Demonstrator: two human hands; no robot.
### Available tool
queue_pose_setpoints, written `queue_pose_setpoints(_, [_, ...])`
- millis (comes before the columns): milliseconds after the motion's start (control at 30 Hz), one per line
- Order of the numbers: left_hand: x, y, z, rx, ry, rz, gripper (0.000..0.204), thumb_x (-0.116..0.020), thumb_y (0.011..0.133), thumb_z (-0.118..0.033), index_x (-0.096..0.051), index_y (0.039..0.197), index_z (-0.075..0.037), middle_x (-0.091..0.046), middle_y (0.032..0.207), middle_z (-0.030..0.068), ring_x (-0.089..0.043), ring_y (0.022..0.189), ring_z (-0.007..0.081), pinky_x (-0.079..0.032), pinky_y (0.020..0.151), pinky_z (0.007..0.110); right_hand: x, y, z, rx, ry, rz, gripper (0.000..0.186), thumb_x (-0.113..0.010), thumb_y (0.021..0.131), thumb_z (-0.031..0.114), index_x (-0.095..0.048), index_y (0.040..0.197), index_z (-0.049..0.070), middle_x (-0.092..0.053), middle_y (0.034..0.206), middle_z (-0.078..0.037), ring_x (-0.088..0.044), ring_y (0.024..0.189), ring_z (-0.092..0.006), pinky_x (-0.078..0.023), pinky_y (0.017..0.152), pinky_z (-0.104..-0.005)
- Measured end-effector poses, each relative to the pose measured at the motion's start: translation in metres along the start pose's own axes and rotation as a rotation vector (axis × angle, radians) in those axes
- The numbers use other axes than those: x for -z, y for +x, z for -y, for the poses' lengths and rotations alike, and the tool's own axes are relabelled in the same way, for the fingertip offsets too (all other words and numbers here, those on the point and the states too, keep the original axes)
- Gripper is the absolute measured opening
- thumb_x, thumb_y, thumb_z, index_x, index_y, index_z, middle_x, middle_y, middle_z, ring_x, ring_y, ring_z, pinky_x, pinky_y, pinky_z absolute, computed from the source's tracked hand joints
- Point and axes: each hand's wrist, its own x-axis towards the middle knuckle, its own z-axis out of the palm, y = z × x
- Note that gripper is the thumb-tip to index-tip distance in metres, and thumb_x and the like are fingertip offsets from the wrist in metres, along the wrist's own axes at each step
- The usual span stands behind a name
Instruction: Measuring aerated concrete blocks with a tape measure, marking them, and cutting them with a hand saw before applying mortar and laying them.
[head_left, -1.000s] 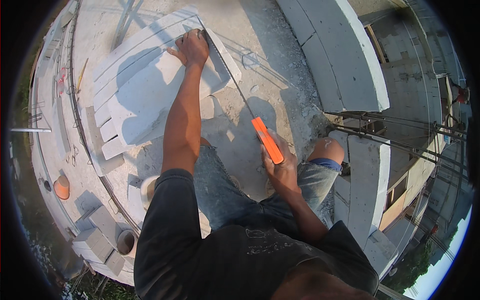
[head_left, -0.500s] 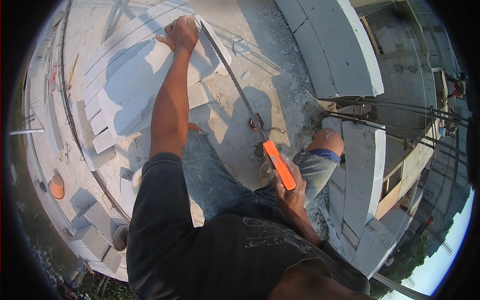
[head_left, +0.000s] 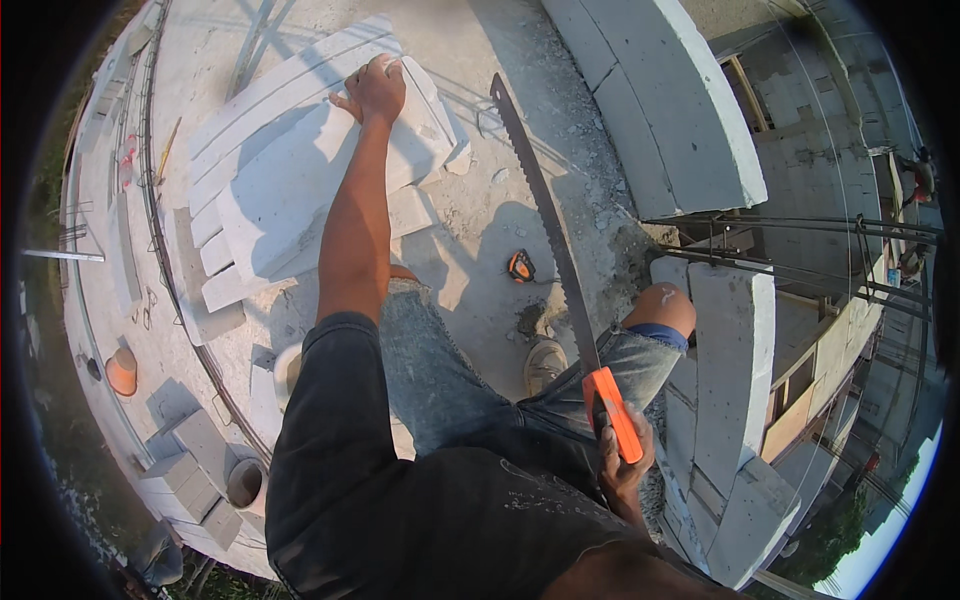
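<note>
My left hand (head_left: pixel 376 92) grips the top of a white aerated block (head_left: pixel 280 210) on a stack of white blocks (head_left: pixel 220 180), fingers bent over its far end, thumb out to the left. My right hand (head_left: pixel 622 465) is closed on the orange handle of a long toothed handsaw (head_left: pixel 540 200), held down by my right thigh. The blade is clear of the blocks and angles up to the right of them. An orange-and-black tape measure (head_left: pixel 521 265) lies on the concrete floor below the blade.
A block wall (head_left: pixel 665 120) runs along the right, with rebar (head_left: pixel 800 240) jutting from its gap and a lower block section (head_left: pixel 730 380) beside my knee. At left are an orange pot (head_left: pixel 123 372), stacked grey blocks (head_left: pixel 175 480), a pipe (head_left: pixel 247 485) and a long steel bar cage (head_left: pixel 147 200).
The saw has come away from the blocks, swinging right and back toward my body, uncovering the tape measure. My left hand stays on the block.
</note>
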Motion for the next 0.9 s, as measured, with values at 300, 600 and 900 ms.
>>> queue_pose_setpoints(300, [0.150,-0.040,0.160,0.373,-0.064,-0.260,0.060,-0.059,0.091,-0.048,-0.047,0.141,-0.017,-0.051,0.138,0.0158,-0.049,0.127,0.0385,-0.030,0.104,0.067,-0.164,0.180,-0.119,-0.177,-0.369,0.006,0.052,-0.065,0.089,0.009,-0.051,0.137,0.021,-0.064,0.121,-0.016,-0.065,0.098,-0.0390,-0.053,0.081,-0.0417])
queue_pose_setpoints(600, [0.187,-0.127,0.291,0.708,-0.592,0.028,0.078,-0.041,0.097,-0.059,-0.042,0.142,0.005,-0.054,0.136,0.0235,-0.055,0.123,0.0342,-0.044,0.101,0.037,-0.261,0.260,-0.159,-0.022,-0.020,0.252,0.080,-0.067,0.085,0.054,-0.043,0.144,0.005,-0.047,0.139,-0.029,-0.051,0.125,-0.0404,-0.041,0.103,-0.0452])
queue_pose_setpoints(900, [0.205,-0.126,0.248,0.887,-0.693,0.076,0.072,-0.040,0.099,-0.058,-0.045,0.144,-0.003,-0.054,0.139,0.0158,-0.051,0.127,0.0258,-0.039,0.106,0.039,-0.322,0.368,-0.020,-0.340,0.378,0.498,0.084,-0.042,0.092,0.070,-0.055,0.134,-0.001,-0.062,0.123,-0.021,-0.060,0.111,-0.0293,-0.045,0.095,-0.0375])
